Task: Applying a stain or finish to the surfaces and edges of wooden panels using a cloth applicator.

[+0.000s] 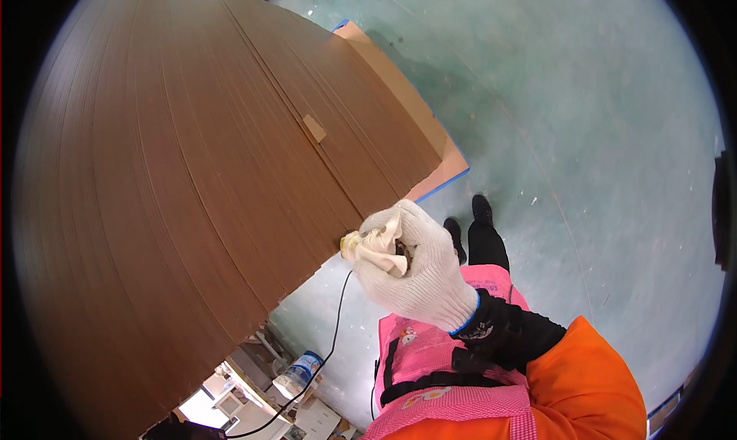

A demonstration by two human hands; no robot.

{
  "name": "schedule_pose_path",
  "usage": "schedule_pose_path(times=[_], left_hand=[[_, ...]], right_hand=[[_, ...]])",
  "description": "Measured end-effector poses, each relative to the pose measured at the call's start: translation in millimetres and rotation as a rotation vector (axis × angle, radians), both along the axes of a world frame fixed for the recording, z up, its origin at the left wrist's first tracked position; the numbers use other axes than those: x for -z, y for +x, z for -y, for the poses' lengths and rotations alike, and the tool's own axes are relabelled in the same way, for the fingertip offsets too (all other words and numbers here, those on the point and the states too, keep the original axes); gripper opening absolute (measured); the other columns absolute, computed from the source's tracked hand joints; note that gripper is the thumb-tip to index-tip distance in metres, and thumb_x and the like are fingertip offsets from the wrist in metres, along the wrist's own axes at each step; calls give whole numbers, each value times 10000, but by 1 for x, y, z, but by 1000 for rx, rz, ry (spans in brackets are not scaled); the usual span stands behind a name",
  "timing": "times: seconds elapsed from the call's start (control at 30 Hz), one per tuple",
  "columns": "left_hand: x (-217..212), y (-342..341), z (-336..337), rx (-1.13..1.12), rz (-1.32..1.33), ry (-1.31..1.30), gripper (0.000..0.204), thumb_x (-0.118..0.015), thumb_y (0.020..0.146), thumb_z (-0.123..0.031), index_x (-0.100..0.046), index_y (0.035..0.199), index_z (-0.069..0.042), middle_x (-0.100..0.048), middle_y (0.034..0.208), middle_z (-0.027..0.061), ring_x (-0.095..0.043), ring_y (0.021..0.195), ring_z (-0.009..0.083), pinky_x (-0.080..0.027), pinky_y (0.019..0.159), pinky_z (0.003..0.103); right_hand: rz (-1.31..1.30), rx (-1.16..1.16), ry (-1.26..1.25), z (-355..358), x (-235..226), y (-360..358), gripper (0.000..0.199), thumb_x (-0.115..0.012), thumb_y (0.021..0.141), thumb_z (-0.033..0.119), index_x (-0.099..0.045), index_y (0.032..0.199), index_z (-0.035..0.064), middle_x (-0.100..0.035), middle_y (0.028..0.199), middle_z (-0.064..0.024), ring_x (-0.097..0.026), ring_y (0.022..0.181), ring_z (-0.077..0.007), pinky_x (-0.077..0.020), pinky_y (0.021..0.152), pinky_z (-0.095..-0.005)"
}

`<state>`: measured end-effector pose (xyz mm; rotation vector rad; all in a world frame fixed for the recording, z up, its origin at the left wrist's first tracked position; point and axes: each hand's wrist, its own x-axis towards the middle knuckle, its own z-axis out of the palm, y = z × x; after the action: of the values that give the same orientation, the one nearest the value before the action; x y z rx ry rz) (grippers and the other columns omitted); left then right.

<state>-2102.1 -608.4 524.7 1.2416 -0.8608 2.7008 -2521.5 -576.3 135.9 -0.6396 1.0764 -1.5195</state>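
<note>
My right hand (418, 267), in a white knit glove with a blue cuff edge, is closed around a crumpled cream cloth (378, 250). One end of the wad, with a dark spot beside it, meets the near edge of a large brown panel-like surface (207, 148). Whether something is wrapped inside the cloth is hidden by the folds and fingers. Long lines and grooves run along the brown surface, and a small tan patch (314, 128) shows near its right side. My left hand is outside the picture.
A tan board with blue edging (441, 171) sticks out beneath the brown surface. A black cable (335, 335) hangs near its front edge. Below left stand a blue-and-white tub (299, 372) and cluttered shelving. My pink apron (453, 394) and dark shoes are over the green-grey floor (583, 133).
</note>
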Motion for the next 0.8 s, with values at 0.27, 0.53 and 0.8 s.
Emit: schedule_pose_path(times=[0.27, 0.53, 0.8], left_hand=[[-15, 34, 17, 102, -513, -407, 471, -458, 1006, -385, -728, 1020, 1, -734, 977, 175, -696, 894, 341, -580, 804, 456], [-42, 106, -4, 326, -461, -18, 429, -555, 986, -387, -713, 1127, -13, -737, 1017, 100, -703, 881, 235, -580, 763, 375], [-20, 89, -29, 454, -233, 274, 501, -596, 998, -477, -684, 1169, -15, -721, 1032, 65, -708, 908, 161, -584, 747, 308]], right_hand=[[91, -48, 74, 0, -11, -9, 240, -679, 840, -37, -473, 772, 66, -518, 853, -9, -520, 736, -70, -451, 657, -256], [119, -116, -114, -2, -28, -10, 117, -670, 875, 11, -566, 929, 21, -594, 883, -25, -565, 788, -58, -481, 695, -241], [315, -92, 200, 0, 5, -33, 147, -687, 878, 47, -590, 979, 1, -603, 868, 4, -567, 787, -52, -488, 695, -242]])
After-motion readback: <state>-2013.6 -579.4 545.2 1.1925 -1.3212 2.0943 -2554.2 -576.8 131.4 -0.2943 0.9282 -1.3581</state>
